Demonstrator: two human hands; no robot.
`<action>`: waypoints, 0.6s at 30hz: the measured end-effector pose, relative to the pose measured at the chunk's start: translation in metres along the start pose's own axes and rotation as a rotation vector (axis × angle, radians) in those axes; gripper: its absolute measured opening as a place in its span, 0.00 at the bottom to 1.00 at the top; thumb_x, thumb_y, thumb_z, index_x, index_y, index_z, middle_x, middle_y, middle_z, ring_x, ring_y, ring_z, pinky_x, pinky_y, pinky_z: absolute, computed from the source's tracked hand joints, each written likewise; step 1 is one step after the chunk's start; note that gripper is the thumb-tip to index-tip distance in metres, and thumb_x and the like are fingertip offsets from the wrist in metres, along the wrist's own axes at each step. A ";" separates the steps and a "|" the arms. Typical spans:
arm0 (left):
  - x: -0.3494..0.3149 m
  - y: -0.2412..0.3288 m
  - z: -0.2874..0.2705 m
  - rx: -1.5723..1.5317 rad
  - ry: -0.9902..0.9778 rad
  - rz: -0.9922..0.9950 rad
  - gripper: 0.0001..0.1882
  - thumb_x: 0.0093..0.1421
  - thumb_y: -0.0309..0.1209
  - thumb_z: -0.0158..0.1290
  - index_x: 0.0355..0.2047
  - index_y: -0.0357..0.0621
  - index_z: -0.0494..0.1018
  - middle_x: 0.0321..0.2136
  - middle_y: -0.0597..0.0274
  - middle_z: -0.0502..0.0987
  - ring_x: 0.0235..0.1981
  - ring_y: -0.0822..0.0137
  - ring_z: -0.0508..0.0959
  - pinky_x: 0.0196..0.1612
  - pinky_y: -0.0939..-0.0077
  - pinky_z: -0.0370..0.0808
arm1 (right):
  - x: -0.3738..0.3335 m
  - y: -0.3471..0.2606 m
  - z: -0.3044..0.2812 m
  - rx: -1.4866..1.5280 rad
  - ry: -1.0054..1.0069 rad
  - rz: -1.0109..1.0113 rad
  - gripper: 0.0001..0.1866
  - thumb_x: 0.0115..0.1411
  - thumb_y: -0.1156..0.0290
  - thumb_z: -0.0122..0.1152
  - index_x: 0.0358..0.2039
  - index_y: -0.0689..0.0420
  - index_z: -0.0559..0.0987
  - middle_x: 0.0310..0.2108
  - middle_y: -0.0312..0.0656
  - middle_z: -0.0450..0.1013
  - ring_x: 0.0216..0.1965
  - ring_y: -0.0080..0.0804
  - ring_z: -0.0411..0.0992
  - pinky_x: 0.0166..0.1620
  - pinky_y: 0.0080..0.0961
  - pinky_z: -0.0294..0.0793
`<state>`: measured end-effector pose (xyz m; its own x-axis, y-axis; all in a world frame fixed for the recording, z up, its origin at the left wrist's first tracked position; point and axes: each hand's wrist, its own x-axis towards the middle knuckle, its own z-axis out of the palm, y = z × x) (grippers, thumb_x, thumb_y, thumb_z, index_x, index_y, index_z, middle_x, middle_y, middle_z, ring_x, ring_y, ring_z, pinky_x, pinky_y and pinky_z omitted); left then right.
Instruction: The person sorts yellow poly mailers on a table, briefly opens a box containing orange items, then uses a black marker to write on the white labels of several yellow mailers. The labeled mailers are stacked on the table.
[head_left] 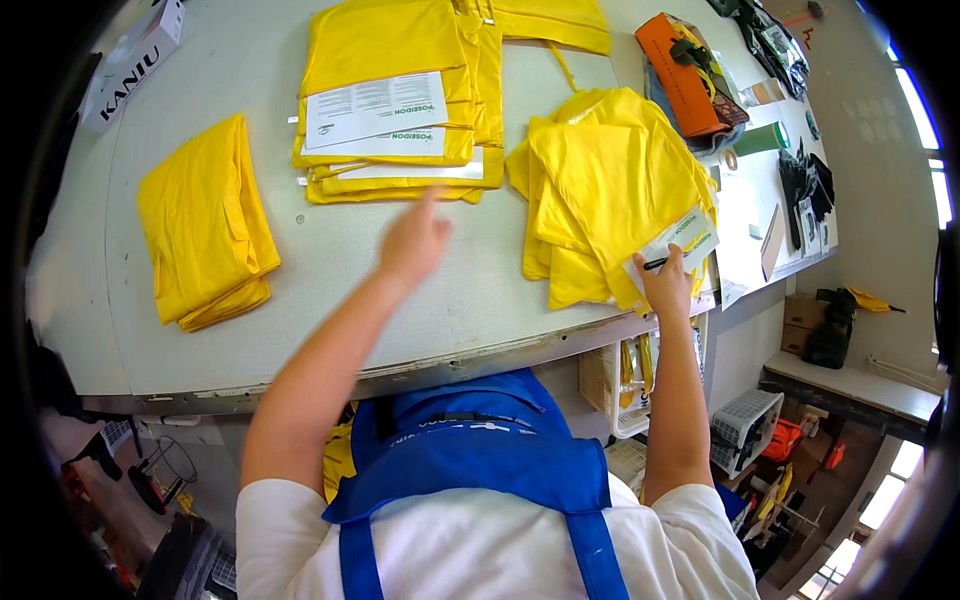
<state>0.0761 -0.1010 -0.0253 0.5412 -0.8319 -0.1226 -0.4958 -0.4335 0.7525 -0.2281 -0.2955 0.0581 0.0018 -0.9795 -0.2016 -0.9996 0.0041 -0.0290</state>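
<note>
A: Where's the work?
B: White card (pixel 690 232) with green print, at the near edge of the fanned yellow pile (pixel 600 160). Could be two cards overlapped. Take the card as clock centre: pile spreads toward 10.
A: Right hand (pixel 668 283)?
B: At 6, fingers on the card, narrow grip, dark pen (pixel 655 264) held in the same fingers. Can't tell if the card is lifted or lying on fabric.
A: Left hand (pixel 418 240)?
B: At 9, over bare table (pixel 380 320). Index finger extended toward the squared yellow stack (pixel 385 45). Blurred. No object visible in it; can't tell about the palm side.
A: Step?
B: My read: sorting or placing cards on folded yellow fabric. The squared stack, at 10, already has printed cards (pixel 375 105) on it.
A: Next move calls for?
B: Judgement: a firm hold on the card, pen tip kept off the yellow, left hand free to steady an edge. Slick-looking fabric, so the fanned pile may slide.
A: Outside that?
B: Folded yellow bundle (pixel 205 220) far out at 9. Orange pouch (pixel 680 80) at 12, green roll (pixel 762 138) between 1 and 2.
</note>
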 end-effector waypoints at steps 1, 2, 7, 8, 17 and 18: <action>-0.017 0.007 0.022 -0.198 -0.140 0.033 0.27 0.57 0.36 0.54 0.56 0.48 0.62 0.27 0.51 0.77 0.31 0.55 0.77 0.34 0.60 0.72 | -0.001 -0.007 -0.006 -0.011 -0.066 -0.007 0.40 0.49 0.50 0.65 0.58 0.54 0.60 0.55 0.50 0.65 0.57 0.52 0.60 0.57 0.43 0.61; -0.030 0.024 0.042 -0.290 -0.229 0.028 0.27 0.56 0.38 0.55 0.55 0.45 0.63 0.24 0.54 0.75 0.26 0.58 0.76 0.32 0.63 0.72 | 0.005 -0.002 -0.007 0.000 0.046 -0.112 0.39 0.50 0.51 0.65 0.57 0.54 0.61 0.55 0.50 0.65 0.57 0.51 0.60 0.56 0.44 0.61; -0.046 0.090 0.100 -0.706 -0.647 -0.344 0.24 0.59 0.39 0.53 0.52 0.42 0.65 0.22 0.63 0.72 0.17 0.73 0.67 0.16 0.78 0.63 | 0.113 0.023 -0.025 0.193 0.291 -0.464 0.38 0.51 0.52 0.65 0.57 0.55 0.61 0.54 0.50 0.64 0.57 0.50 0.61 0.56 0.40 0.62; -0.042 0.096 0.109 -0.845 -0.729 -0.492 0.22 0.59 0.39 0.53 0.51 0.43 0.66 0.23 0.64 0.71 0.16 0.74 0.66 0.15 0.80 0.61 | 0.139 0.021 -0.030 0.271 0.238 -0.443 0.39 0.51 0.50 0.64 0.57 0.55 0.60 0.55 0.50 0.64 0.57 0.51 0.61 0.56 0.39 0.62; 0.025 0.096 0.173 -0.710 -0.059 -0.528 0.14 0.60 0.36 0.51 0.42 0.40 0.71 0.29 0.63 0.75 0.27 0.72 0.71 0.30 0.74 0.70 | 0.215 0.035 -0.014 0.062 0.008 -0.413 0.44 0.48 0.39 0.60 0.58 0.54 0.61 0.50 0.55 0.69 0.54 0.51 0.65 0.54 0.44 0.62; 0.043 0.100 0.158 -0.650 0.027 -0.482 0.18 0.57 0.38 0.53 0.40 0.34 0.71 0.34 0.47 0.77 0.35 0.55 0.77 0.37 0.64 0.71 | 0.205 0.038 -0.013 0.018 0.032 -0.366 0.44 0.48 0.38 0.60 0.57 0.55 0.61 0.50 0.54 0.69 0.54 0.51 0.65 0.54 0.46 0.62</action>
<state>-0.0576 -0.2349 -0.0573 0.6155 -0.5923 -0.5201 0.2855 -0.4475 0.8475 -0.2663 -0.4984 0.0289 0.3585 -0.9223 -0.1440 -0.9320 -0.3449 -0.1110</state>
